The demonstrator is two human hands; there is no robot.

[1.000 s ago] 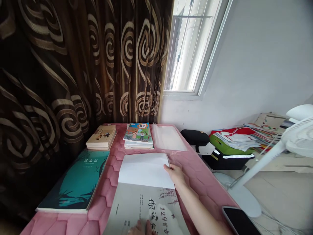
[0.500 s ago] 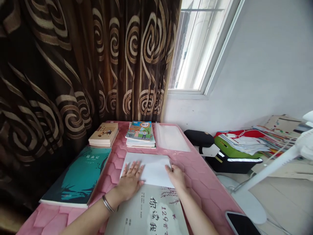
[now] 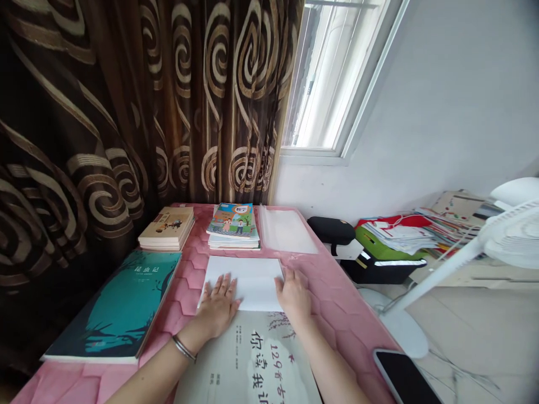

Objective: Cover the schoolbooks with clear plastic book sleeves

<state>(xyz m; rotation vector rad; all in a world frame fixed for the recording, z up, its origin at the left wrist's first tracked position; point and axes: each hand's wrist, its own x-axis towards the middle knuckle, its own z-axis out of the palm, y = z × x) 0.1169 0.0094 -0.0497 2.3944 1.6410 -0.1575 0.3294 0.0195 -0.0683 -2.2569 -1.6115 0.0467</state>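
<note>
A grey-covered book [image 3: 227,365] with Chinese lettering and a pink blossom print lies nearest me on the table. A blank white sheet [image 3: 252,280] extends from its far edge; whether it is a page or separate paper I cannot tell. My left hand [image 3: 219,306], with a silver bracelet at the wrist, presses flat on the sheet's left side, fingers spread. At the sheet's right edge rests my right hand [image 3: 295,294], thumb over the paper and fingers extended beside the edge. A large teal book [image 3: 126,303] lies left of my left hand.
Behind stand a stack of tan books [image 3: 166,227], a stack topped by a colourful textbook [image 3: 231,220], and translucent plastic sheets [image 3: 288,230]. A phone [image 3: 404,376] lies at the pink table's right edge. Beyond are a white fan [image 3: 455,269] and a green-black bag [image 3: 383,258].
My right hand's fingers, curled at the sheet's edge before, now lie straighter along it. My left hand stays flat on the paper. The view has shifted slightly right.
</note>
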